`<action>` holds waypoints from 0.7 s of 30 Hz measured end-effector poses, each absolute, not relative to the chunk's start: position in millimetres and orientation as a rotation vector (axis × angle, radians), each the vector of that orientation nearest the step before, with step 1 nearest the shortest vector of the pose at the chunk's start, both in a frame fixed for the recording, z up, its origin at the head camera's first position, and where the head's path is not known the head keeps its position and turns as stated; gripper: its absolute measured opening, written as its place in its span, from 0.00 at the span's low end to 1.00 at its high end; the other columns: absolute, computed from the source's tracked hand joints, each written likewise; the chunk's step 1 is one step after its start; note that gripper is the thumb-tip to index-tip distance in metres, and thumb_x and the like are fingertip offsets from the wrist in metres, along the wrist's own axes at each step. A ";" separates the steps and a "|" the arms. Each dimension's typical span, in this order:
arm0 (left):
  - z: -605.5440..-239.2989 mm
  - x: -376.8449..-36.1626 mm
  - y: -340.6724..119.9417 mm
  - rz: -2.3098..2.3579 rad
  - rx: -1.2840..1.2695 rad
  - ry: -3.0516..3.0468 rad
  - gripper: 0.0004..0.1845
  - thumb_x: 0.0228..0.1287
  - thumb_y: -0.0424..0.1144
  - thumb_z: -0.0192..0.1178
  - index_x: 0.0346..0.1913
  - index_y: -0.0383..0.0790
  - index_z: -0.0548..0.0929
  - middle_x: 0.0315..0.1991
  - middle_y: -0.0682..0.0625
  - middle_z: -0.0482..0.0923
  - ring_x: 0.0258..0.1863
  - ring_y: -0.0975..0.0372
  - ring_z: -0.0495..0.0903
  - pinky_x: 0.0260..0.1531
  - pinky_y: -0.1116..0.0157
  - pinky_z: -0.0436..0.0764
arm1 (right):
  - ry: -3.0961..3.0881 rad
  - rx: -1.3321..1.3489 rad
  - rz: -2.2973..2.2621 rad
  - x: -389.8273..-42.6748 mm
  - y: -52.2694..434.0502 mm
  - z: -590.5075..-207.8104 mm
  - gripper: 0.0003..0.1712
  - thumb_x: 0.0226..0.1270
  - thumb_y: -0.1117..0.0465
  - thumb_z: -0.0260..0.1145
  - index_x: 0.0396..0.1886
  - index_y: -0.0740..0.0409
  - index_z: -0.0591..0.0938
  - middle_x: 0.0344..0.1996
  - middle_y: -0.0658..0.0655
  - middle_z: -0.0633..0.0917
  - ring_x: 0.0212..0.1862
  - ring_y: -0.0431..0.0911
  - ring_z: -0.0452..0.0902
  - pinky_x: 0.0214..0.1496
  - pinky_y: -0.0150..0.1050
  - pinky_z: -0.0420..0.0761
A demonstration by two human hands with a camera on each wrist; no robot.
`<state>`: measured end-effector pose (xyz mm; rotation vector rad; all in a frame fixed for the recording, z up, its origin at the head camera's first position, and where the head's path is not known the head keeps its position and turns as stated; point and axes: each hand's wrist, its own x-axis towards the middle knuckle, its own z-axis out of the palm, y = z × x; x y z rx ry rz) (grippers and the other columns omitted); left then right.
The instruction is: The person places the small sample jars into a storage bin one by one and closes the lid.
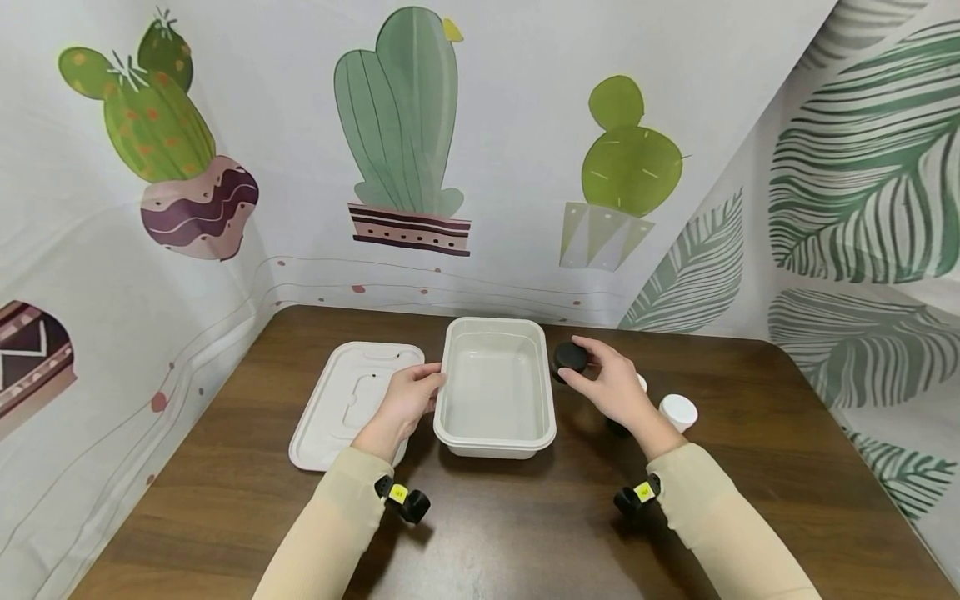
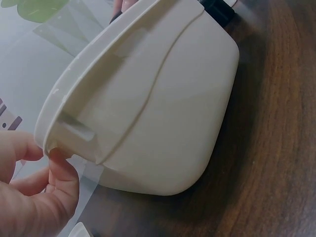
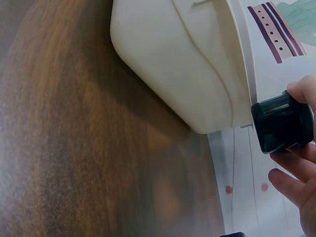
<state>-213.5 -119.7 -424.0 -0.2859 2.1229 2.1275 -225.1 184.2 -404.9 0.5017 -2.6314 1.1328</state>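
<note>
Nearest the camera, cream sleeves [image 1: 337, 517] at five and seven o'clock on the dark wooden table [image 1: 525, 533]. Left hand [image 1: 407, 400] at nine o'clock of the white tray [image 1: 497, 387], thumb and fingers narrowly pinching its left rim, flat lid [image 1: 351, 400] lying just beyond at nine o'clock. Right hand [image 1: 611, 385] at three o'clock of the tray, fingers curled around a small black jar [image 1: 570, 358] raised beside the tray's right rim, white cup [image 1: 678, 411] further out at three o'clock.
</note>
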 end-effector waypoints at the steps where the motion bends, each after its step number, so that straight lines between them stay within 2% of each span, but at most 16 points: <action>1: -423.8 -213.4 -119.6 2.128 -0.285 2.122 0.21 0.65 0.32 0.54 0.59 0.26 0.73 0.52 0.30 0.76 0.40 0.57 0.82 0.39 0.63 0.84 | -2.630 0.502 1.136 -225.2 183.5 -404.7 0.34 0.57 0.56 0.71 0.62 0.63 0.72 0.52 0.66 0.81 0.47 0.57 0.81 0.50 0.50 0.81; 11: -422.7 -212.6 -119.0 2.139 -0.279 2.111 0.20 0.65 0.30 0.52 0.58 0.25 0.73 0.53 0.29 0.76 0.42 0.53 0.82 0.40 0.60 0.84 | -2.642 0.492 1.121 -226.9 179.8 -399.6 0.34 0.58 0.55 0.70 0.63 0.62 0.72 0.53 0.66 0.80 0.48 0.57 0.81 0.50 0.51 0.81; 21: -422.6 -212.5 -119.1 2.152 -0.271 2.098 0.21 0.65 0.30 0.52 0.59 0.25 0.73 0.52 0.29 0.75 0.41 0.56 0.82 0.38 0.63 0.83 | -2.638 0.463 1.150 -230.4 178.4 -394.2 0.35 0.59 0.53 0.69 0.64 0.60 0.71 0.54 0.66 0.79 0.49 0.58 0.81 0.51 0.52 0.80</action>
